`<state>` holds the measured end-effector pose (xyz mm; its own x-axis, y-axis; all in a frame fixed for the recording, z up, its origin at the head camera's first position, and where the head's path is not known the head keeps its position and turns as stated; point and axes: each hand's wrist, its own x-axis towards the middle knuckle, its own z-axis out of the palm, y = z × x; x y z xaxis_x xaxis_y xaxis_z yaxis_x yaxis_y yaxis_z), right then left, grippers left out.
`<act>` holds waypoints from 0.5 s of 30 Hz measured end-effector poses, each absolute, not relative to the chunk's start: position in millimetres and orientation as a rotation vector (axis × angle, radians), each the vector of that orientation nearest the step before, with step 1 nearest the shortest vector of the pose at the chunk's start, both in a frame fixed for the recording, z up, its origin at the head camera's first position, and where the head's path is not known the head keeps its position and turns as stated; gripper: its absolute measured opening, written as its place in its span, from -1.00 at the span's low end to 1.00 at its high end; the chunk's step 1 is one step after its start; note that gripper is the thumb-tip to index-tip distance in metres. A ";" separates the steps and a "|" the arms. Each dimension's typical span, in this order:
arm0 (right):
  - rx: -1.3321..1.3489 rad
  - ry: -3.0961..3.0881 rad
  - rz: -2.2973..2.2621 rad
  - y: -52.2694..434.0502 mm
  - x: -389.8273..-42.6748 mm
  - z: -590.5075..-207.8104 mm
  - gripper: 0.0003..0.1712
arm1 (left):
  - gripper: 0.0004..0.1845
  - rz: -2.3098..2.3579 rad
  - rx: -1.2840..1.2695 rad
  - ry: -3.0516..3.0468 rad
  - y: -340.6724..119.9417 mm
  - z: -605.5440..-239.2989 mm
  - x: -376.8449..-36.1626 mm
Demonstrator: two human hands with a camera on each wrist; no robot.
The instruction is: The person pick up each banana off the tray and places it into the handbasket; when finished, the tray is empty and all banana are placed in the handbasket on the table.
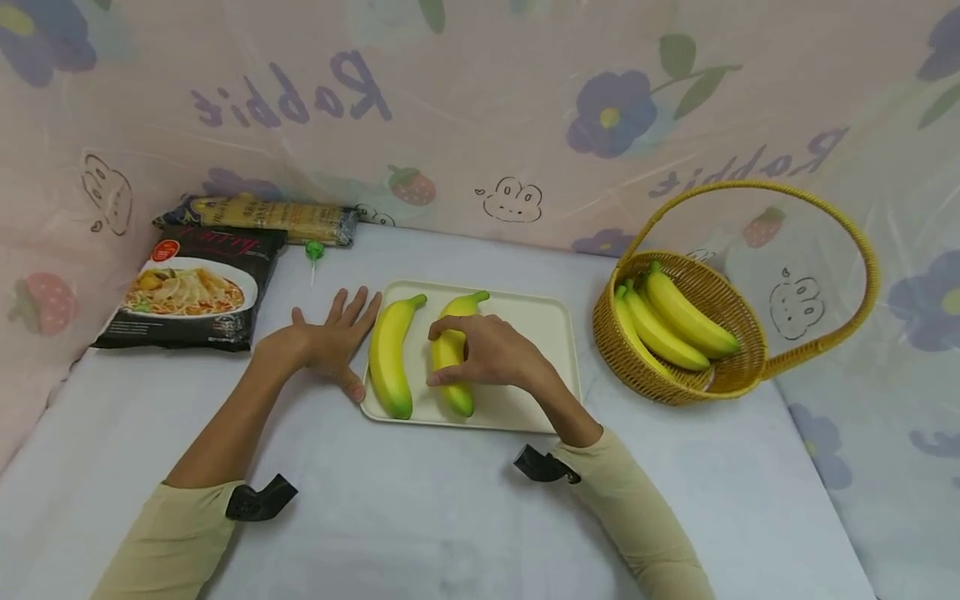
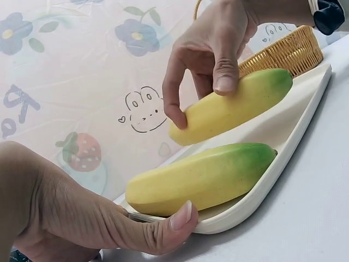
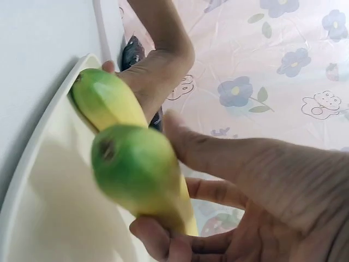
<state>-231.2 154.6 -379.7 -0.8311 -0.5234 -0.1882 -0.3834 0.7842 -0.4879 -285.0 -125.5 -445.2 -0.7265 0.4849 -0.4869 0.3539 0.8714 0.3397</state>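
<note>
A cream tray [image 1: 525, 333] lies on the table with one banana [image 1: 391, 358] along its left side. My right hand [image 1: 487, 348] grips a second banana [image 1: 456, 396] between thumb and fingers, over the tray just right of the first. In the left wrist view this held banana [image 2: 234, 109] is tilted, its green end up toward the right. My left hand [image 1: 330, 342] is spread at the tray's left edge, and its thumb [image 2: 182, 218] lies along the rim beside the first banana. The right wrist view shows the held banana's green tip [image 3: 131, 164] close up.
A wicker basket [image 1: 637, 367] with a tall handle stands right of the tray, holding several bananas [image 1: 667, 329]. At the back left lie a black noodle packet [image 1: 195, 287], a pasta packet [image 1: 277, 217] and a green lollipop [image 1: 314, 250]. A printed curtain [image 1: 480, 108] rises behind the table.
</note>
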 end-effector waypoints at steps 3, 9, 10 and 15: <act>-0.717 2.663 -0.640 155.7 -228.9 -374.9 -0.35 | 0.89 0.294 0.603 2.463 -126.2 -444.4 -285.5; -0.749 2.650 -0.708 160.5 -222.8 -363.3 -0.39 | 0.88 0.318 0.591 2.444 -123.6 -439.0 -283.0; -0.754 2.641 -0.726 161.4 -221.8 -361.6 -0.39 | 0.88 0.320 0.589 2.440 -123.5 -438.6 -282.7; -0.779 2.616 -0.790 166.4 -218.1 -352.3 -0.41 | 0.91 0.317 0.600 2.445 -125.0 -443.5 -285.6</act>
<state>-218.1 166.4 -352.3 -0.8086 -0.5755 -0.1227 -0.4113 0.7019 -0.5816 -285.6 -125.0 -443.5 -0.7211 0.4862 -0.4936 0.3441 0.8697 0.3540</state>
